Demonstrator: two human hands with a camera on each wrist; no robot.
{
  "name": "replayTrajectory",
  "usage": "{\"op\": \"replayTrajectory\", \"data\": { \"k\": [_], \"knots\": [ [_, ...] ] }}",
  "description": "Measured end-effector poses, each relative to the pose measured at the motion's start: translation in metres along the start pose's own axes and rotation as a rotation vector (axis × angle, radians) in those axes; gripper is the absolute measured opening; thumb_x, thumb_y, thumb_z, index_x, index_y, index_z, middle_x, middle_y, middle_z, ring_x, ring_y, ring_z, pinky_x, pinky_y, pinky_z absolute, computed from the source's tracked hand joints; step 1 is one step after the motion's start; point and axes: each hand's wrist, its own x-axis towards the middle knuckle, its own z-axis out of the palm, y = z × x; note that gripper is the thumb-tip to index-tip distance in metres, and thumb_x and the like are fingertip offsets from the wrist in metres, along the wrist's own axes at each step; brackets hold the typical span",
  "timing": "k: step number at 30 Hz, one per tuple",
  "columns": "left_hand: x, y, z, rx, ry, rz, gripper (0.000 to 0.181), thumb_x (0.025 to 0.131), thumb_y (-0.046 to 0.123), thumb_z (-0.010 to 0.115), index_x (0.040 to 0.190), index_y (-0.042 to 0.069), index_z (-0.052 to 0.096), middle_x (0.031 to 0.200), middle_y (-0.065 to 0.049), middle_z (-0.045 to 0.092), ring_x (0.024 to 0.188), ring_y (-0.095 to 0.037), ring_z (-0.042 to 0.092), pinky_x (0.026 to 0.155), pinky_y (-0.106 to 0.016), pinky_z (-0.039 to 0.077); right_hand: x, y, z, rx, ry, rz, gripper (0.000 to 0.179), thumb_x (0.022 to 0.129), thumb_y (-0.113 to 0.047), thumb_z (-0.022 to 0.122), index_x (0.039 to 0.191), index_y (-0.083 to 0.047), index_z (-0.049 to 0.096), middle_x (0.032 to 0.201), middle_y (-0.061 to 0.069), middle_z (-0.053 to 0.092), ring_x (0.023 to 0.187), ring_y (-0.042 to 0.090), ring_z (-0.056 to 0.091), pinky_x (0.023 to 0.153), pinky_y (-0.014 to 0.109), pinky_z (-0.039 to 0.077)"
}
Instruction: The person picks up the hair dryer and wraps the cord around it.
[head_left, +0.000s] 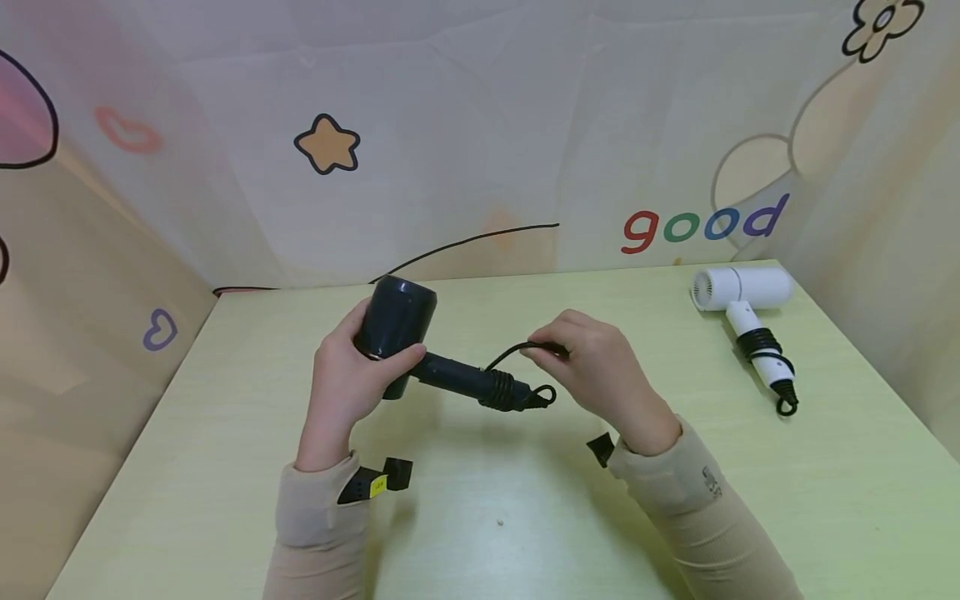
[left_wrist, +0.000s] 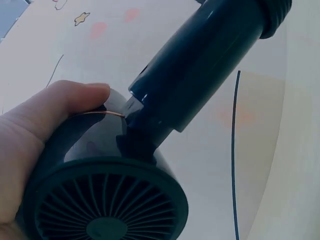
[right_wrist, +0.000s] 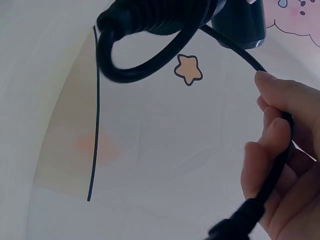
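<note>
A dark hair dryer (head_left: 397, 312) is held up over the table, its barrel gripped by my left hand (head_left: 348, 375) with the thumb across the front. In the left wrist view the thumb lies on the barrel beside the slatted end grille (left_wrist: 106, 200). Black cord is wound round the handle (head_left: 457, 377) near its lower end. My right hand (head_left: 600, 367) pinches the loose stretch of cord (head_left: 512, 352) just right of the handle. In the right wrist view the cord (right_wrist: 280, 160) runs through the fingers, and a thicker black end piece (right_wrist: 240, 220) hangs below them.
A white hair dryer (head_left: 750, 287) lies at the right back of the pale table (head_left: 480, 533), black cord wrapped round its handle. Behind stands a patterned cloth backdrop (head_left: 465, 150), with further cloth at both sides.
</note>
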Motion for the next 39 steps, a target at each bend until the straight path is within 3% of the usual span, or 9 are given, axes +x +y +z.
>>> {"op": "replayTrajectory", "data": {
  "k": [5, 12, 18, 27, 39],
  "knots": [
    [0.001, 0.0, 0.002, -0.004, 0.05, 0.009, 0.074, 0.075, 0.033, 0.078, 0.14, 0.024, 0.043, 0.122, -0.008, 0.058, 0.104, -0.027, 0.056, 0.074, -0.044, 0.056, 0.0, -0.003, 0.0, 0.01, -0.01, 0.008, 0.011, 0.075, -0.011, 0.079, 0.083, -0.007, 0.073, 0.074, 0.0, 0.063, 0.06, 0.006, 0.053, 0.053, 0.021, 0.046],
    [0.0, -0.001, 0.006, -0.02, 0.152, 0.071, 0.072, 0.074, 0.03, 0.079, 0.138, 0.025, 0.045, 0.118, -0.005, 0.059, 0.099, -0.025, 0.058, 0.072, -0.043, 0.056, -0.001, -0.006, 0.001, 0.009, -0.021, 0.006, 0.011, 0.075, -0.009, 0.078, 0.084, -0.007, 0.072, 0.075, 0.001, 0.064, 0.063, 0.007, 0.055, 0.054, 0.021, 0.045],
    [0.001, -0.002, 0.009, -0.03, 0.23, 0.132, 0.073, 0.075, 0.028, 0.079, 0.139, 0.021, 0.044, 0.12, -0.005, 0.059, 0.099, -0.025, 0.058, 0.076, -0.045, 0.054, -0.001, -0.012, 0.001, 0.026, -0.01, -0.012, 0.01, 0.077, -0.01, 0.077, 0.084, -0.007, 0.071, 0.076, 0.0, 0.064, 0.062, 0.007, 0.052, 0.052, 0.02, 0.042],
    [0.002, -0.003, 0.011, -0.086, 0.322, 0.155, 0.073, 0.076, 0.028, 0.078, 0.138, 0.016, 0.043, 0.119, -0.007, 0.059, 0.1, -0.025, 0.056, 0.08, -0.045, 0.049, -0.002, -0.019, 0.002, 0.046, -0.018, -0.015, 0.012, 0.079, -0.01, 0.073, 0.09, -0.005, 0.071, 0.077, 0.002, 0.064, 0.061, 0.009, 0.053, 0.052, 0.019, 0.042],
    [0.003, -0.004, 0.01, -0.158, 0.459, 0.238, 0.073, 0.075, 0.03, 0.079, 0.137, 0.015, 0.044, 0.118, -0.006, 0.059, 0.098, -0.022, 0.058, 0.076, -0.039, 0.048, -0.002, -0.025, 0.01, 0.126, -0.095, -0.009, 0.013, 0.083, -0.01, 0.07, 0.095, -0.006, 0.071, 0.081, 0.001, 0.066, 0.064, 0.01, 0.053, 0.055, 0.019, 0.044]
  ]
}}
